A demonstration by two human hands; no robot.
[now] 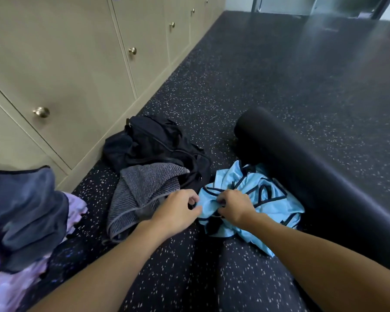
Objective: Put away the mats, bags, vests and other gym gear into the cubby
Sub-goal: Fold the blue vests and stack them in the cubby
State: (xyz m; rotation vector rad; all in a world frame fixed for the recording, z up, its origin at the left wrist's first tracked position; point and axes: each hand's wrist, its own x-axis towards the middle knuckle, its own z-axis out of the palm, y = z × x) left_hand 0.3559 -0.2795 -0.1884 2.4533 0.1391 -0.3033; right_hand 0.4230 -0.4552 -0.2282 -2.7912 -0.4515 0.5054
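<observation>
Speckled floor (257, 75), left hand (178, 212), right hand (234, 208) clutching blue vest (273, 199) (grip seemingly half-hidden), mat (302, 167) cropped.

Crumpled sky-blue mesh vest (279, 206) has dark navy trim. The folded grey towel (142, 190) is chevron-striped, the slouchy black fabric bag (158, 143) and black rolled foam mat (302, 176) are plain, and the charcoal rubber floor (234, 86) is flecked white. Beige cabinet doors (65, 64), brassy round knobs (41, 112).

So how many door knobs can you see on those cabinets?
5, all along the left cabinets: nearest knob, second, third, fourth, and a tiny fifth. More may lie beyond view.
</observation>
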